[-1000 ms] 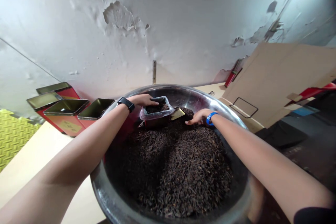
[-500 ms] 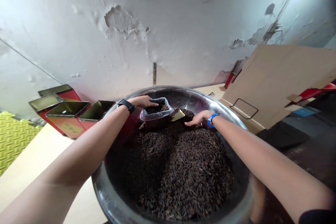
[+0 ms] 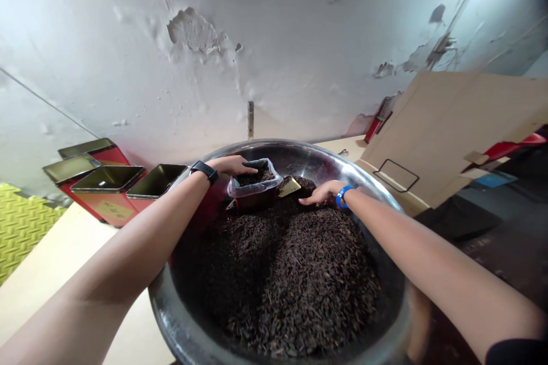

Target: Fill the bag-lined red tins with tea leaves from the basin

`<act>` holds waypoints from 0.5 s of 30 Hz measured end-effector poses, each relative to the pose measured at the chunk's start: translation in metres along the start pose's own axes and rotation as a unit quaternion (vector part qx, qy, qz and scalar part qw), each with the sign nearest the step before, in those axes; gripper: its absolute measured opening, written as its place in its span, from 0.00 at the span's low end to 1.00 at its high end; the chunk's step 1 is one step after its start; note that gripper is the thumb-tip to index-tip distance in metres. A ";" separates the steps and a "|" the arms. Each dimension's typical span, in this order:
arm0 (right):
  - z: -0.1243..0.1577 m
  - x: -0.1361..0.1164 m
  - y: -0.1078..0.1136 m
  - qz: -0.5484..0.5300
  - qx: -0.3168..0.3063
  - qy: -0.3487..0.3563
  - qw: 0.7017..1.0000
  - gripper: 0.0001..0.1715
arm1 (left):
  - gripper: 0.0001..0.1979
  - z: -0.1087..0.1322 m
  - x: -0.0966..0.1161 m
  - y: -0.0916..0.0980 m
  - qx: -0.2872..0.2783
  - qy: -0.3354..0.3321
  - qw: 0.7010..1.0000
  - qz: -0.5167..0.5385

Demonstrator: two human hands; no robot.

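Note:
My left hand (image 3: 235,165) grips the near-left rim of a tin (image 3: 254,201) lined with a clear plastic bag (image 3: 234,187), its thumb over the opening. Dark loose tea leaves (image 3: 266,174) show inside the tin, which stands at the back of a big steel basin (image 3: 346,161). My right hand (image 3: 322,193) is low among the leaves to the right, thumb stretched out and the other fingers curled out of sight. Just left of it lies a small yellow flat piece (image 3: 289,187) beside a dark clump; whether the hand grips anything there is hidden. More tea leaves (image 3: 317,279) fill the basin.
Several open red tins (image 3: 109,197) stand left of the basin on a pale tabletop (image 3: 55,262). A yellow foam mat (image 3: 25,228) lies beyond them. At right are a cardboard box (image 3: 454,125) and a red tin (image 3: 377,122). A peeling wall (image 3: 299,40) rises behind.
Both hands keep almost the same positions, the left at the lined tin and the right in the leaves. The view has shifted very slightly.

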State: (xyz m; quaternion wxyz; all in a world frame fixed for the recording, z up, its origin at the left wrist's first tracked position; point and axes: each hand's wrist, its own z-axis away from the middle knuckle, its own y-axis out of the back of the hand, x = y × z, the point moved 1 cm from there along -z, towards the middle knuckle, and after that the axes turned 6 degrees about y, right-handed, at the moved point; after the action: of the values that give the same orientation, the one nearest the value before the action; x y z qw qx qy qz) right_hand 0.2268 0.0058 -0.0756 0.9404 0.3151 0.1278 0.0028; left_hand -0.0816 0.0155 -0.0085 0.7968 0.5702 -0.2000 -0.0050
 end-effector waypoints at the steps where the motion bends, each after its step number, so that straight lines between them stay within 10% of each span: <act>1: -0.001 0.000 0.000 -0.001 0.000 0.001 1.000 0.43 | 0.34 0.001 0.001 0.000 0.006 0.012 1.000 -0.009; 15: 0.017 -0.017 -0.010 -0.015 0.017 0.025 0.999 0.46 | 0.33 0.009 0.007 0.002 0.006 0.034 0.999 -0.019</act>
State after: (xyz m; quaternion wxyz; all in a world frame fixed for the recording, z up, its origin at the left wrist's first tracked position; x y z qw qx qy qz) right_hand 0.2136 -0.0139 -0.0643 0.9315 0.3285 0.1562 -0.0058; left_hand -0.0783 0.0064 -0.0023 0.7994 0.5786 -0.1617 0.0005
